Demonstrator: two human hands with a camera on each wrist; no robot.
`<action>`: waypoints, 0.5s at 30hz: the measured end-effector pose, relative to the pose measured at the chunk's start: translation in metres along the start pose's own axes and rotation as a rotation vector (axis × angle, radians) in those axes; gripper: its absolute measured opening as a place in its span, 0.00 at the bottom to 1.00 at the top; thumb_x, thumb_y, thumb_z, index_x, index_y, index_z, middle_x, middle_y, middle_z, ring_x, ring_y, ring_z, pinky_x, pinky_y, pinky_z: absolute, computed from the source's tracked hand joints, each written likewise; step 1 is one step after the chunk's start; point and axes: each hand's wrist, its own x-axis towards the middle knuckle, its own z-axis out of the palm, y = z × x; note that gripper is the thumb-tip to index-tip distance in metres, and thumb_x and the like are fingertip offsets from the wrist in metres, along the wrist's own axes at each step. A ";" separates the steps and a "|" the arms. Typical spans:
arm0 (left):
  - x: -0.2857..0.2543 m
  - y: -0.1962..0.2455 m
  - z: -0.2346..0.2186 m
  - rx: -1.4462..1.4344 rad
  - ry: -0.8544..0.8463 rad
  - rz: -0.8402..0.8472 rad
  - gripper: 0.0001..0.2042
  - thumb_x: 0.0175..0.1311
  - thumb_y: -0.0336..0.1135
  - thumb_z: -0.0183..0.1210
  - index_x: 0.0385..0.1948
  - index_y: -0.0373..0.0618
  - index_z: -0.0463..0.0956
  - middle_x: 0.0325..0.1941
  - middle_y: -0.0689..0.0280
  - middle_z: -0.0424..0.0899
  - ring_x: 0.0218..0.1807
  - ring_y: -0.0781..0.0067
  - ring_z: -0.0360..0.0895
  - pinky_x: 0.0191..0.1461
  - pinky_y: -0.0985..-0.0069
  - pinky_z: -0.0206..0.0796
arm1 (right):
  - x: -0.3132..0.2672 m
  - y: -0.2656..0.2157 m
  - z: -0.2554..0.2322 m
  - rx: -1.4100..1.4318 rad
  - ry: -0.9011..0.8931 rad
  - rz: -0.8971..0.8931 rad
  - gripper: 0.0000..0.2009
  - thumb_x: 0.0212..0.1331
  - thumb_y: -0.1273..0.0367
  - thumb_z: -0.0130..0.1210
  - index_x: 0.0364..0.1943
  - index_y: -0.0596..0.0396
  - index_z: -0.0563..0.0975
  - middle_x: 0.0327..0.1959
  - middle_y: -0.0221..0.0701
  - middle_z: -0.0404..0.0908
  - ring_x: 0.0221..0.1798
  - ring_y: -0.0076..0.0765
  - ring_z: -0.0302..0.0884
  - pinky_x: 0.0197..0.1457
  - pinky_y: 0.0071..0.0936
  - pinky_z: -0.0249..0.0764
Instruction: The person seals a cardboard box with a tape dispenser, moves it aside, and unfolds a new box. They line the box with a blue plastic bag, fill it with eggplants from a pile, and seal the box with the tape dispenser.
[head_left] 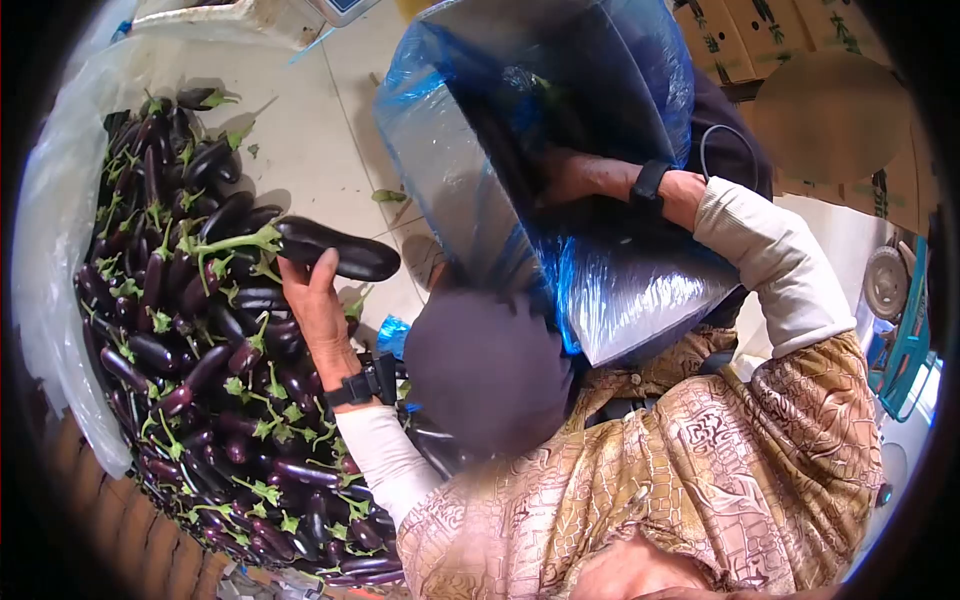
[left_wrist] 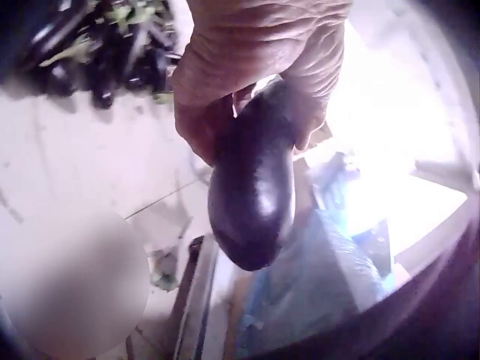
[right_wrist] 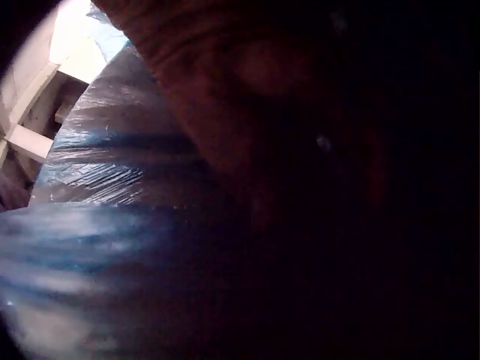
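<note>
Purple-black eggplant [head_left: 345, 252], one: gripped by your left hand [head_left: 318, 315] near its stem end [head_left: 262, 239], beside the eggplant heap [head_left: 205, 375]. Right hand [head_left: 578, 178]: inside the blue plastic bag [head_left: 420, 135], fingers hidden, state unclear. Advisable handling: hold lightly, keeping your stem side clear of the bag.

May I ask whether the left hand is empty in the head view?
No, the left hand grips a dark purple eggplant.
</note>
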 end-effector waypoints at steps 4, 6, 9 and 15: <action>-0.021 0.086 0.060 0.033 -0.193 0.156 0.34 0.46 0.22 0.68 0.60 0.39 0.65 0.56 0.52 0.76 0.63 0.54 0.74 0.67 0.61 0.66 | 0.005 0.018 0.009 -0.053 -0.068 0.112 0.20 0.54 0.59 0.62 0.47 0.59 0.80 0.44 0.49 0.83 0.50 0.54 0.80 0.57 0.41 0.74; -0.019 0.115 0.090 -0.115 -0.374 0.333 0.36 0.44 0.23 0.70 0.61 0.39 0.63 0.58 0.48 0.76 0.63 0.51 0.73 0.68 0.58 0.65 | 0.005 0.012 0.002 -0.102 -0.147 0.158 0.20 0.55 0.58 0.60 0.47 0.58 0.81 0.44 0.49 0.83 0.50 0.53 0.81 0.57 0.41 0.74; -0.013 0.144 0.136 0.005 -0.614 0.547 0.34 0.45 0.24 0.71 0.57 0.40 0.64 0.59 0.50 0.76 0.62 0.52 0.74 0.68 0.58 0.65 | -0.005 0.012 -0.003 -0.261 -0.277 0.123 0.19 0.57 0.59 0.58 0.47 0.58 0.81 0.47 0.47 0.83 0.52 0.51 0.80 0.57 0.40 0.73; 0.017 0.105 0.224 0.752 -1.030 1.011 0.27 0.43 0.16 0.59 0.51 0.46 0.74 0.55 0.59 0.79 0.59 0.55 0.75 0.62 0.64 0.65 | -0.039 -0.010 -0.039 -0.313 -0.302 0.029 0.15 0.60 0.62 0.54 0.45 0.54 0.82 0.46 0.43 0.84 0.51 0.49 0.81 0.55 0.39 0.74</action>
